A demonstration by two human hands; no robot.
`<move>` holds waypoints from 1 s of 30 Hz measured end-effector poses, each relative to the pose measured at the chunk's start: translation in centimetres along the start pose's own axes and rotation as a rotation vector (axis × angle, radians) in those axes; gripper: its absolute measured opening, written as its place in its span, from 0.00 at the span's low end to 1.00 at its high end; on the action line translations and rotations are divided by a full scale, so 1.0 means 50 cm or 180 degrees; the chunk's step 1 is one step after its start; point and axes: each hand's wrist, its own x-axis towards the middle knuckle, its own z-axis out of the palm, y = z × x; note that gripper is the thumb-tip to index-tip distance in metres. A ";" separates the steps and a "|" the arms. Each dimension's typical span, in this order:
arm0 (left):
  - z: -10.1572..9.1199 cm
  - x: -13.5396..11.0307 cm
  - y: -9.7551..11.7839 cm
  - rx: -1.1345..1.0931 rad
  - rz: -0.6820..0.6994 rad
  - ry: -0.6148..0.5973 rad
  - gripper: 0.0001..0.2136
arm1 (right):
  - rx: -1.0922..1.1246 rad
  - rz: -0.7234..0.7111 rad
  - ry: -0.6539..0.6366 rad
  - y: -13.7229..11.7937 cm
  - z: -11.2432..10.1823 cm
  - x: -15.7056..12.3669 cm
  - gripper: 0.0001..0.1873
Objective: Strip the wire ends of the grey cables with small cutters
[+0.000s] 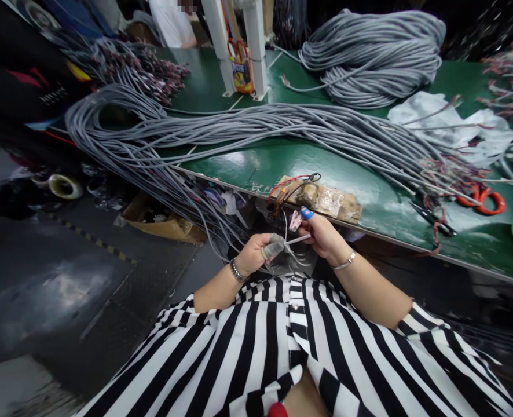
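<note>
My left hand (pixel 263 252), with grey coverings on its fingertips, is closed around a grey cable (pixel 297 238) close to its end. Loose pale strands (pixel 297 258) fan out just beside those fingers. My right hand (pixel 323 236) has a blue wrap on its thumb and pinches a small pink clip-like tool (pixel 295 220). Its lower fingers meet the cable's tip. Both hands are in front of the table edge, below a wooden block (pixel 326 200) with red and black wires on it.
A long bundle of grey cables (pixel 248 124) crosses the green table (pixel 226 165) and hangs over its front edge. A large coil (pixel 373 55) lies behind. Orange-handled scissors (pixel 484 200) and black-handled pliers (pixel 432 219) are at right. A cardboard box (pixel 165 223) stands below.
</note>
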 end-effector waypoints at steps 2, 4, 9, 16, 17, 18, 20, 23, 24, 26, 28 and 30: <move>-0.002 0.012 -0.008 -0.0036 0.0024 -0.0021 0.19 | 0.0003 -0.0060 0.0016 0.007 0.003 0.001 0.27; -0.003 0.021 -0.014 -0.0031 0.0007 -0.0053 0.19 | 0.0078 -0.0034 -0.0018 0.015 0.005 0.003 0.28; 0.001 0.033 -0.021 0.0091 -0.0092 -0.0152 0.20 | 0.0351 -0.0189 0.0004 0.024 0.009 0.014 0.27; 0.006 0.023 -0.027 0.0146 -0.0171 -0.0143 0.20 | 0.0467 -0.0227 0.0123 0.025 0.013 0.012 0.27; 0.007 0.018 -0.025 0.0130 -0.0176 -0.0131 0.20 | 0.0526 -0.0164 0.0136 0.026 0.012 0.011 0.27; 0.007 0.011 -0.023 0.0127 -0.0190 -0.0137 0.19 | 0.0588 -0.0077 0.0141 0.028 0.012 0.010 0.28; 0.008 -0.004 -0.018 0.0171 -0.0225 -0.0208 0.19 | 0.0693 0.0120 0.0128 0.031 0.009 0.009 0.29; 0.010 -0.033 -0.011 0.0263 -0.0225 -0.0268 0.19 | 0.0729 0.0328 0.0129 0.039 -0.001 0.003 0.30; 0.010 -0.044 -0.010 0.0295 -0.0216 -0.0232 0.19 | 0.0707 0.0358 0.0139 0.042 -0.006 0.000 0.30; 0.007 -0.063 -0.012 0.0357 -0.0237 -0.0118 0.18 | 0.0588 0.0357 0.0164 0.051 -0.018 -0.010 0.29; 0.002 -0.079 -0.016 0.0364 -0.0300 0.0082 0.17 | 0.0337 0.0193 0.0088 0.058 -0.029 -0.025 0.26; -0.001 -0.089 -0.020 0.0291 -0.0387 0.0343 0.17 | -0.0075 -0.0083 -0.0235 0.060 -0.034 -0.044 0.23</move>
